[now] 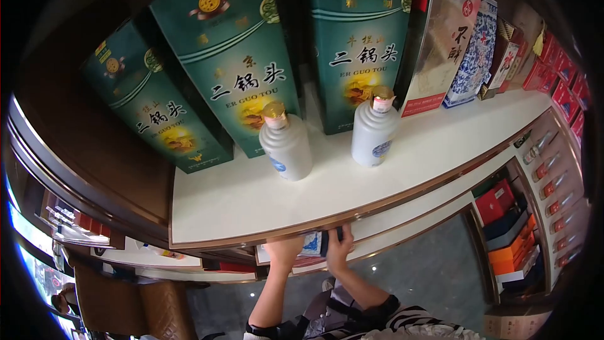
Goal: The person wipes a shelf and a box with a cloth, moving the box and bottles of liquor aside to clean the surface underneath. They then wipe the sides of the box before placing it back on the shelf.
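My left hand (284, 250) reaches under the front edge of the upper shelf, and its fingers are hidden there. Close on its right is my right hand (340, 249), with its fingers round a dark object (324, 243) that is mostly hidden. A blue-and-white patterned box (311, 243) shows between the hands. On the white shelf (251, 208) above them, two white bottles with gold caps stand upright, one at the left (287, 146) and one at the right (375, 131).
Tall green boxes (362, 31) line the back of the shelf. Beside them stand a silver box (434, 50) and a blue-and-white box (472, 56). Small bottles (553, 186) and an orange box (509, 255) are at the right. A brown chair (119, 305) stands lower left.
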The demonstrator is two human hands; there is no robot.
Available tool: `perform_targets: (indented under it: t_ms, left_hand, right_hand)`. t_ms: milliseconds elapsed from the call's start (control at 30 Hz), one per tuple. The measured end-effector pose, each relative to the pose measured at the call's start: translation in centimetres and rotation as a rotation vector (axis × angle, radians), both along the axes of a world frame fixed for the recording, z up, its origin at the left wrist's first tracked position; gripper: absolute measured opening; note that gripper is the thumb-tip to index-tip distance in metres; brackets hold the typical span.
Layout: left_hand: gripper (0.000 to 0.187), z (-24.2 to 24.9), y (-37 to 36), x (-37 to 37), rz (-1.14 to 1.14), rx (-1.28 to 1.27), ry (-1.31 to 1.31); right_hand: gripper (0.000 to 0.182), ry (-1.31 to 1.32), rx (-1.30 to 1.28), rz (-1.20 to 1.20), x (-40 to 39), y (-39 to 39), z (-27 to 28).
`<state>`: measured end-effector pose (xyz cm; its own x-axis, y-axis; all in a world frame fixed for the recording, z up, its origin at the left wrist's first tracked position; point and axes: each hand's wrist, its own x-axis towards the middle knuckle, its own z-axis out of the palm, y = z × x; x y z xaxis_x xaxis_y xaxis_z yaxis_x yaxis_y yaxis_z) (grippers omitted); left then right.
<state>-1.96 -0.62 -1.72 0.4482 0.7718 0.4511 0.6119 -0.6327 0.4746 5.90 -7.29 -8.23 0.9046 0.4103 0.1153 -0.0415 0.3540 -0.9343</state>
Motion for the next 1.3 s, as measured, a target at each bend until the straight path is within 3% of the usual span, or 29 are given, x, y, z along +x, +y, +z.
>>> perform_targets:
  t_ms: [33,67,100,133,200,267,367,467,500,533,600,667,767,867,900,1000,1067,1100,1133,1200,1233,1300]
  left_hand:
    - [0.03,1.5,-0.6,0.0,0.06,-0.165,0.116]
    - [0.035,2.4,-0.8,0.4,0.119,-0.328,0.234]
    - [0.023,1.8,-1.1,0.6,0.157,-0.07,0.112]
    - [0.023,0.8,-0.4,0.4,0.105,-0.013,0.149]
    - [0.033,0.0,-0.1,-0.1,0.034,-0.175,0.092]
    - [0.031,-0.1,-0.3,-0.1,0.058,-0.159,0.157]
    - [0.028,-1.7,0.4,-1.2,0.075,-0.093,0.226]
    - [0.025,-1.1,0.3,-1.0,0.068,-0.007,0.268]
    - [0.024,-0.8,0.2,-0.8,0.07,0.035,0.306]
    - [0.024,-0.8,0.1,-0.7,0.08,0.03,0.309]
    - [0.022,-1.0,0.1,-0.8,0.119,-0.01,0.351]
    - [0.022,-1.3,0.2,-1.1,0.095,0.026,0.313]
    - [0.022,-1.0,0.0,-0.6,0.068,0.017,0.286]
    - [0.024,-0.3,-0.2,-0.6,0.057,-0.01,0.297]
    - [0.024,-0.2,-0.2,-0.5,0.043,0.0,0.275]
    - [0.019,-0.3,0.0,-0.5,-0.041,0.071,0.263]
    - [0.02,0.3,0.0,-0.3,-0.014,0.085,0.226]
    - [0.021,0.1,0.3,-0.4,-0.071,0.078,0.061]
    - [0.022,0.5,0.2,-0.6,-0.047,-0.078,0.222]
    - [0.025,-0.1,0.5,-0.7,-0.028,-0.088,0.272]
    - [0.025,-0.1,0.6,-0.7,-0.041,-0.079,0.25]
    - [0.028,0.5,0.5,-0.5,-0.053,0.013,0.13]
  right_hand:
    - [0.024,0.065,0.022,0.042,0.0,0.3,-1.6]
    - [0.021,-0.086,-0.044,-0.024,0.1,0.5,-3.2]
    - [0.018,-0.091,-0.052,-0.02,0.2,0.5,-3.0]
    - [0.016,-0.092,-0.063,-0.018,0.2,0.3,-2.8]
    - [0.015,-0.087,-0.119,-0.041,0.3,0.1,-5.4]
    - [0.014,-0.075,-0.178,-0.055,0.5,0.1,-9.2]
    - [0.022,-0.26,-0.656,0.018,1.5,-0.1,-14.9]
    - [0.018,-0.218,-0.604,0.057,3.5,0.0,-14.8]
    - [0.011,-0.071,-0.558,0.026,3.8,0.7,-16.8]
    - [0.011,-0.071,-0.561,0.037,4.2,0.5,-15.1]
    - [0.012,0.477,-0.091,0.042,4.9,-0.2,-5.8]
    - [0.013,0.433,-0.051,0.101,3.6,-1.0,-1.9]
    - [0.012,-0.12,-0.129,0.064,1.2,-1.0,-0.7]
    - [0.012,-0.177,-0.193,0.022,0.7,-0.7,-3.3]
    - [0.011,-0.058,-0.173,0.044,0.6,-0.5,-5.3]
    - [0.021,-0.151,-0.548,0.018,0.2,-0.9,-12.7]
    - [0.023,-0.224,-0.603,0.027,0.5,-0.9,-15.7]
    - [0.022,-0.171,-0.637,0.083,1.1,-1.0,-15.1]
    - [0.022,-0.057,-0.652,0.142,1.8,-0.7,-16.3]
    - [0.016,0.015,-0.778,0.063,2.6,-0.4,-16.0]
    - [0.016,-0.002,-0.771,0.041,3.1,-0.1,-15.4]
    - [0.012,0.135,-0.399,-0.099,4.1,0.2,-14.2]
